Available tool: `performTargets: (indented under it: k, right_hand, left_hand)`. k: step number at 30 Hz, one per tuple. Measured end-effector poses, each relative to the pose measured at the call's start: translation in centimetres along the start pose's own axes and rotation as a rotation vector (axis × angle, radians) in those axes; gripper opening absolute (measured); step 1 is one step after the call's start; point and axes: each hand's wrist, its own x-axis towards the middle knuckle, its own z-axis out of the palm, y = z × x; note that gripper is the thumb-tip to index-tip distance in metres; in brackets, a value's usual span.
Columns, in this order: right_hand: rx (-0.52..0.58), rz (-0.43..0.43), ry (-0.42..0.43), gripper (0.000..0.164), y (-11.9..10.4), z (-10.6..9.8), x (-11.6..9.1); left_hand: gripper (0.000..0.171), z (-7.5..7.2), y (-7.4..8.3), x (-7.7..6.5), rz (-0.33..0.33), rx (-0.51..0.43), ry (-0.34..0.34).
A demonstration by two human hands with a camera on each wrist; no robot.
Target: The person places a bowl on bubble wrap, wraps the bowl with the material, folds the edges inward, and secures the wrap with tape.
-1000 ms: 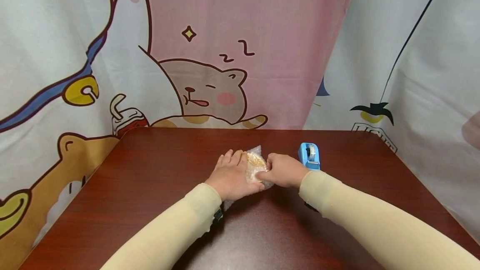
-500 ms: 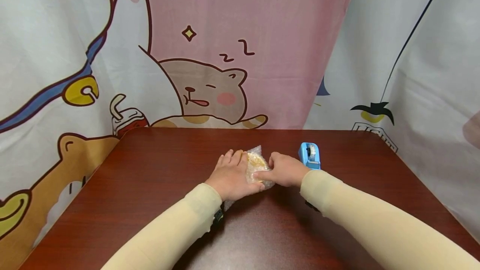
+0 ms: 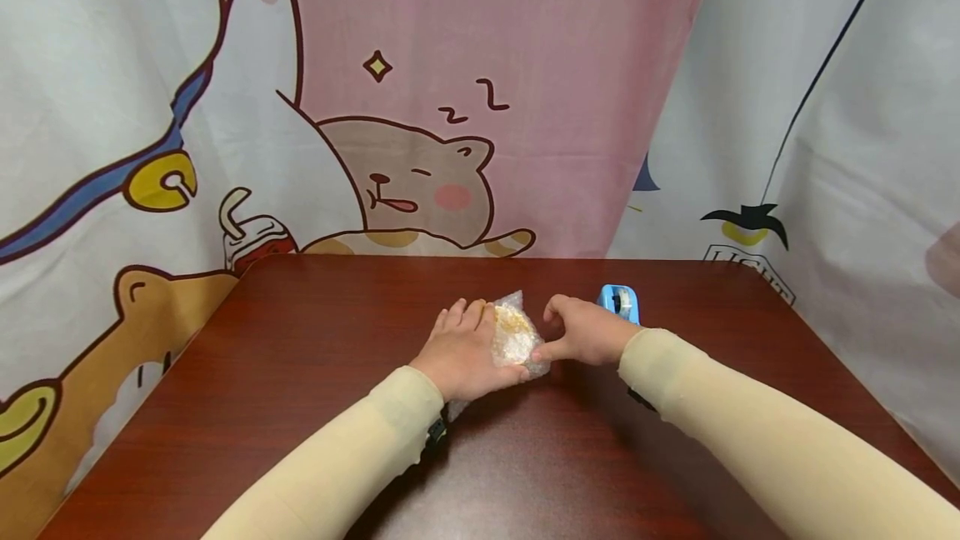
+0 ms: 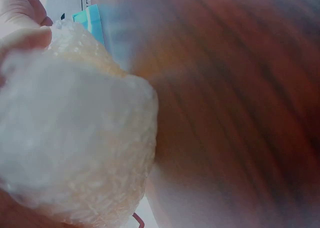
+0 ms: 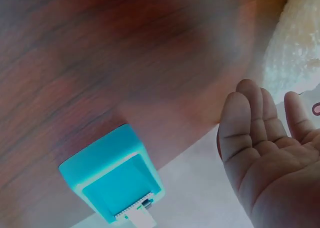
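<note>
A bubble-wrapped bundle (image 3: 516, 333) lies on the table, something yellowish showing through its clear wrap. My left hand (image 3: 467, 350) rests across its left side with the fingers straight and spread. Just to its right is my right hand (image 3: 588, 333), the thumb tip at the bundle's right edge; whether it touches cannot be told. In the right wrist view the fingers of that right hand (image 5: 270, 153) are loosely bent, with nothing held. The bundle (image 4: 85, 143) fills much of the left wrist view, blurred. What is wrapped inside stays unclear.
A blue tape dispenser (image 3: 619, 302) stands behind the right wrist, partly covered by it; its cutter and a loose tape end show on the dispenser (image 5: 112, 175) from close up. The dark red-brown table (image 3: 315, 407) ends at a cartoon-printed curtain (image 3: 570, 90).
My right hand has drawn back a little to the right from the bundle, its thumb leaving the wrap's upper face. The left hand and the bundle have not moved.
</note>
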Motion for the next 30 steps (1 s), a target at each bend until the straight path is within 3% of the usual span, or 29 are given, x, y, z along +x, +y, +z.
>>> performTargets:
  k: [11,30]
  right_hand:
    - [-0.077,-0.077,0.059,0.074,-0.33,0.18,-0.07]
    - [-0.147,-0.079,0.06,0.072,-0.48,0.4,0.08]
  left_hand:
    - [0.115,0.05,-0.04,0.07,0.005,0.002,0.011]
    - [0.115,0.17,-0.08,0.13,0.015,0.012,0.019]
